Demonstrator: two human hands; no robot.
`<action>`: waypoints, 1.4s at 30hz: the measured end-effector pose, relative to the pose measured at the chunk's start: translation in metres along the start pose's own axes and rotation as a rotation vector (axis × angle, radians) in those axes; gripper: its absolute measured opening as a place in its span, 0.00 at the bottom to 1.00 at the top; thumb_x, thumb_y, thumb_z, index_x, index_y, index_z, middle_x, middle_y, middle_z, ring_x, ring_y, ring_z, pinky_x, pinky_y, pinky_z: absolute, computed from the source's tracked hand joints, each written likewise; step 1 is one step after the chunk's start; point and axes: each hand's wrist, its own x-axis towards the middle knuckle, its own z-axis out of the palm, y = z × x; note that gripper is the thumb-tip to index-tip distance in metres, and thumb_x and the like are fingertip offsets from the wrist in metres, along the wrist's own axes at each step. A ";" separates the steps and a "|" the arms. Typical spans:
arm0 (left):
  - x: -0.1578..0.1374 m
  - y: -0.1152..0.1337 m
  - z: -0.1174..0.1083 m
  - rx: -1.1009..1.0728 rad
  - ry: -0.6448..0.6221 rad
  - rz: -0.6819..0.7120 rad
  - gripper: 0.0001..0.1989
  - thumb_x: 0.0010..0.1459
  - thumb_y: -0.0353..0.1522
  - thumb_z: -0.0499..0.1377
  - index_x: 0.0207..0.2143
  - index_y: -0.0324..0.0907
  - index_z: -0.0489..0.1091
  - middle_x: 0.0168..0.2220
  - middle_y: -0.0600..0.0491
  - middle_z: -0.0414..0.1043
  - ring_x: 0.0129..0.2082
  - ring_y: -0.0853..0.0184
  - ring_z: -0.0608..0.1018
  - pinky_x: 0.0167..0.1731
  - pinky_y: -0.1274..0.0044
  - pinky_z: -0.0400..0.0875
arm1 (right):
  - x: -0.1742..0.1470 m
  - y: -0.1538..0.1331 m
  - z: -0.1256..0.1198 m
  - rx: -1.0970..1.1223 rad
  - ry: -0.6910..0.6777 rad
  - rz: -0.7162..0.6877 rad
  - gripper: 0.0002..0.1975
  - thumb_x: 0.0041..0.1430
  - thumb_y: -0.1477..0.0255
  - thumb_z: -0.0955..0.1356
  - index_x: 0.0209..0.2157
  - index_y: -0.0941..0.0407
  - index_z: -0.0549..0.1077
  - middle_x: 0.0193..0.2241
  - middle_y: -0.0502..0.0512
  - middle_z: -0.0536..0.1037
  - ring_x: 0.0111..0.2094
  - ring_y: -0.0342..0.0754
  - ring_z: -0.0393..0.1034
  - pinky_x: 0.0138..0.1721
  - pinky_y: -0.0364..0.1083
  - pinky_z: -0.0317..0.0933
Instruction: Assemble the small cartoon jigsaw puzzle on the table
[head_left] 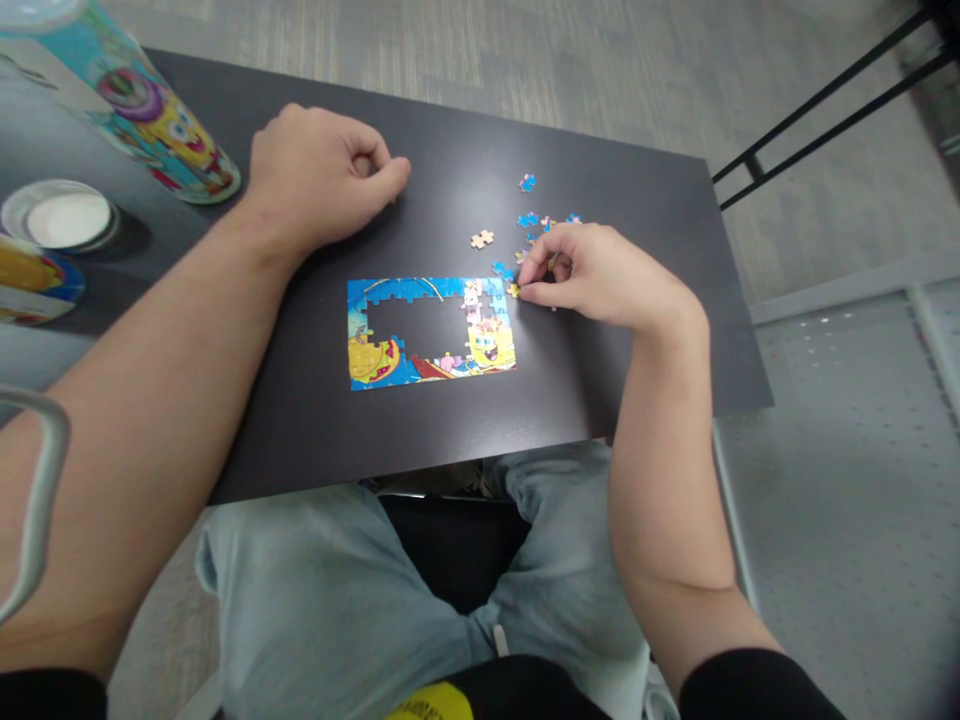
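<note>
A partly assembled jigsaw puzzle [492,345] lies on the dark table [442,430], its border joined around an open middle. It shows a yellow cartoon character at the right and a burger at the lower left. At the puzzle's upper right edge, my right hand [600,270] pinches a small yellow puzzle piece [514,290] between thumb and fingers. Several loose blue and pink pieces [528,220] lie beyond and partly under that hand. One piece [482,239] shows its plain tan back. My left hand [319,180] rests on the table with curled fingers, holding nothing visible.
A tall cartoon-printed canister [169,125] stands at the upper left, beside a round white-topped container [67,218] and another printed one [37,285]. Black metal bars [810,110] and a grey perforated surface [840,480] are on the right.
</note>
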 end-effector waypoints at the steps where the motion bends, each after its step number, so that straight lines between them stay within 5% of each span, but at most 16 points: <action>1: 0.000 0.001 -0.001 -0.009 -0.012 0.006 0.20 0.65 0.60 0.67 0.32 0.60 0.86 0.29 0.51 0.80 0.36 0.50 0.71 0.48 0.56 0.69 | 0.000 0.000 0.000 -0.004 -0.001 -0.006 0.13 0.65 0.63 0.88 0.38 0.50 0.87 0.37 0.53 0.89 0.38 0.54 0.79 0.43 0.53 0.74; 6: 0.000 0.007 -0.005 -0.024 -0.038 0.024 0.20 0.64 0.61 0.66 0.27 0.62 0.81 0.26 0.51 0.76 0.35 0.48 0.69 0.44 0.55 0.66 | 0.000 0.001 0.002 -0.003 0.012 -0.023 0.13 0.63 0.65 0.89 0.38 0.48 0.86 0.40 0.54 0.90 0.41 0.56 0.79 0.45 0.55 0.75; 12: 0.001 0.005 -0.003 -0.024 -0.025 0.034 0.18 0.64 0.61 0.67 0.30 0.65 0.87 0.27 0.51 0.80 0.36 0.47 0.71 0.46 0.54 0.68 | 0.002 0.001 0.003 0.004 -0.012 -0.057 0.16 0.63 0.57 0.90 0.37 0.46 0.86 0.36 0.54 0.86 0.42 0.59 0.78 0.46 0.58 0.74; 20: -0.001 0.015 -0.007 0.031 -0.095 -0.039 0.20 0.65 0.62 0.64 0.37 0.69 0.93 0.36 0.50 0.90 0.46 0.38 0.83 0.54 0.45 0.76 | 0.000 -0.006 0.004 0.019 -0.071 -0.025 0.15 0.62 0.62 0.87 0.38 0.47 0.83 0.28 0.45 0.76 0.32 0.51 0.69 0.39 0.52 0.66; 24: -0.001 0.012 -0.004 0.020 -0.066 -0.003 0.19 0.66 0.61 0.65 0.31 0.66 0.88 0.31 0.49 0.86 0.41 0.41 0.80 0.49 0.47 0.74 | -0.004 -0.009 0.004 0.085 -0.109 -0.009 0.14 0.65 0.60 0.87 0.40 0.47 0.83 0.30 0.47 0.81 0.33 0.51 0.72 0.36 0.51 0.66; 28: 0.001 0.008 -0.001 0.016 -0.034 0.036 0.19 0.67 0.59 0.66 0.29 0.65 0.85 0.27 0.50 0.81 0.39 0.44 0.78 0.46 0.51 0.73 | -0.003 -0.023 0.006 0.204 -0.051 -0.084 0.12 0.71 0.59 0.85 0.41 0.47 0.85 0.42 0.54 0.90 0.43 0.56 0.81 0.46 0.55 0.77; 35: -0.001 0.015 -0.002 0.068 -0.077 -0.004 0.20 0.70 0.58 0.63 0.39 0.67 0.93 0.36 0.50 0.89 0.44 0.40 0.83 0.52 0.46 0.77 | 0.011 -0.063 0.041 0.482 -0.131 -0.126 0.11 0.73 0.66 0.84 0.50 0.47 0.84 0.46 0.53 0.90 0.47 0.55 0.86 0.48 0.53 0.82; 42: -0.001 0.016 0.000 0.059 -0.085 0.032 0.19 0.74 0.54 0.63 0.42 0.65 0.94 0.40 0.49 0.92 0.48 0.41 0.86 0.52 0.48 0.77 | 0.023 -0.084 0.069 0.368 -0.185 -0.203 0.06 0.77 0.65 0.85 0.48 0.47 0.89 0.45 0.54 0.94 0.49 0.58 0.90 0.54 0.57 0.85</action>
